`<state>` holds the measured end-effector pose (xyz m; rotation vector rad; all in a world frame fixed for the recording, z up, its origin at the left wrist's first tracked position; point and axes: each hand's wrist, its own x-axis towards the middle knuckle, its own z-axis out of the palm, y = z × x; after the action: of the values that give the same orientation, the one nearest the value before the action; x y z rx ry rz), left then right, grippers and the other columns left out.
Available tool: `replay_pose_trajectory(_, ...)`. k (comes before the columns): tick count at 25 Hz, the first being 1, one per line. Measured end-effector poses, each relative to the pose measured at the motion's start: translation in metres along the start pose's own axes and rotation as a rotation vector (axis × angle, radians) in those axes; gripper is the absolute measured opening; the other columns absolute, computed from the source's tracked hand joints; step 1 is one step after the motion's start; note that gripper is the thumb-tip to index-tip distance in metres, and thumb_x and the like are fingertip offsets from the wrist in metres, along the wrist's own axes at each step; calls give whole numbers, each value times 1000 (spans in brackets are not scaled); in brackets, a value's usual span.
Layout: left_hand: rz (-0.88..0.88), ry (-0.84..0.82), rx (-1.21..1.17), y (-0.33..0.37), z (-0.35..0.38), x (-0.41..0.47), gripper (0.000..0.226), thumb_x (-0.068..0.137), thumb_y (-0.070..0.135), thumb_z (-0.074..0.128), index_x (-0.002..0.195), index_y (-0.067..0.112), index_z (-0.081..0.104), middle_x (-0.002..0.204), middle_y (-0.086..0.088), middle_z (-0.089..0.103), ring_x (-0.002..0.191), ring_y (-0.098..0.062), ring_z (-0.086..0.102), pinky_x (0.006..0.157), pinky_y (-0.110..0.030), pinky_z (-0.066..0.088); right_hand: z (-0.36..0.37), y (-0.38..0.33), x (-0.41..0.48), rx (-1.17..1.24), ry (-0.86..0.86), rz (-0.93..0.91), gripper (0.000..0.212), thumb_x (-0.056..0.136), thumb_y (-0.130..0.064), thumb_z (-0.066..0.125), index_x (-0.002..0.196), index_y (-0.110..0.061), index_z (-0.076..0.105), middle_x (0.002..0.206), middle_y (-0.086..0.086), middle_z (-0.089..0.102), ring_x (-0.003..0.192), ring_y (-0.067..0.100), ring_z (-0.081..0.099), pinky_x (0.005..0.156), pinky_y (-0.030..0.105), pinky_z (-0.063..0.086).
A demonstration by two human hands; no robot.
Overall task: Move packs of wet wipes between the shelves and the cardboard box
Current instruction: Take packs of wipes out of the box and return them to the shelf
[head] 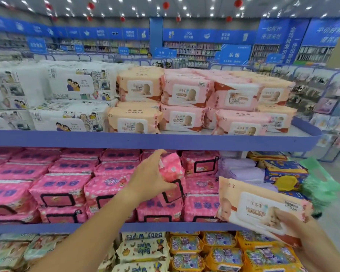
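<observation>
While the left hand (151, 179) reaches into the middle shelf (47, 228), its fingers (159, 153) and thumb are clamped round a pink spotted pack (173, 168), tilted up on end among the tightly stacked pink packs (59, 190) at the centre of the frame. At lower right, the right hand (302, 238) grips 1 peach baby-wipe pack (259, 208) by its near end, fingers (283, 217) curled over the lid, with most of the pack held out unsupported in front of the shelf edge. The cardboard box cannot be made out with any certainty. Pulling the pink pack free could drag its neighbours over the low front lip, since they press against it. The peach pack's slick film could slide from a 1-ended hold.
</observation>
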<state>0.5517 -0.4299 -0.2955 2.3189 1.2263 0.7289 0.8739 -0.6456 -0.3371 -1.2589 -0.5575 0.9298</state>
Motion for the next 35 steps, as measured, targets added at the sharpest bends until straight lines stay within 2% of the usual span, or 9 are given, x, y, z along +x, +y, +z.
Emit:
replay_pose_trajectory(4, 328, -297, 573, 56, -4, 31, 56, 82, 37, 77, 127, 14, 52, 122, -6, 48, 107, -27, 55, 80, -38, 52, -15, -2, 6, 48, -16, 0, 68, 71, -12, 74, 136, -8, 55, 125, 19, 69, 112, 43, 67, 105, 71, 38)
replay_pose_trajectory(8, 387, -509, 968, 71, 50, 39, 38, 93, 1, 62, 130, -4, 57, 143, -24, 36, 113, -33, 53, 72, -38, 53, -36, 0, 20, 44, -1, -13, 80, 43, -31, 100, 104, -5, 56, 93, 10, 67, 84, 36, 66, 89, 65, 51)
replay_pose_trajectory(12, 386, -392, 718, -3, 74, 16, 79, 87, 18, 76, 153, 13, 34, 151, -19, 36, 126, -31, 51, 90, -38, 58, -47, 3, 30, 119, -100, 31, 75, 35, -42, 101, 89, -18, 54, 81, 2, 60, 70, 23, 64, 83, 53, 55)
replay_pose_trajectory(14, 282, -222, 707, -35, 81, -1, 81, 76, 59, 78, 136, 9, 56, 130, -13, 60, 114, -32, 63, 94, -42, 56, -41, 3, 33, 138, -156, 8, 74, 38, -40, 100, 92, -15, 56, 83, 3, 64, 82, 31, 67, 86, 66, 51)
replay_pose_trajectory(16, 230, -151, 712, -51, 77, -13, 83, 75, 73, 70, 129, 10, 64, 126, -9, 66, 113, -30, 67, 97, -43, 55, -23, 3, 33, 138, -188, -22, 73, 48, -35, 99, 101, -10, 55, 98, 12, 68, 107, 40, 67, 98, 71, 45)
replay_pose_trajectory(21, 251, -222, 544, -80, 51, -9, 78, 96, 54, 58, 160, 25, 25, 166, 7, 27, 154, -19, 22, 126, -34, 11, 36, 7, 34, 52, -187, -26, 50, 69, -18, 71, 119, -11, 63, 110, 8, 77, 91, 24, 76, 66, 36, 64)
replay_pose_trajectory(26, 184, -218, 680, -67, 63, -10, 74, 101, 44, 55, 162, 22, 17, 168, 4, 20, 155, -27, 17, 127, -47, 9, 76, 9, 25, -27, -202, -63, 42, 71, -20, 72, 111, -9, 68, 102, 9, 79, 81, 26, 76, 54, 32, 61)
replay_pose_trajectory(31, 140, -234, 687, -50, 61, -21, 73, 98, 34, 61, 159, 19, 23, 166, -1, 24, 153, -28, 22, 125, -56, 12, 101, 14, 11, -93, -255, -95, 105, 32, -57, 98, 122, -11, 67, 114, 12, 76, 99, 31, 74, 72, 41, 64)
replay_pose_trajectory(35, 131, -174, 306, -42, 41, -39, 72, 90, 33, 59, 156, 26, 32, 163, 7, 31, 153, -15, 23, 128, -45, 4, 118, 12, 1, -50, -284, -80, 101, 31, -46, 100, 118, -6, 67, 104, 11, 78, 88, 25, 77, 63, 29, 62)
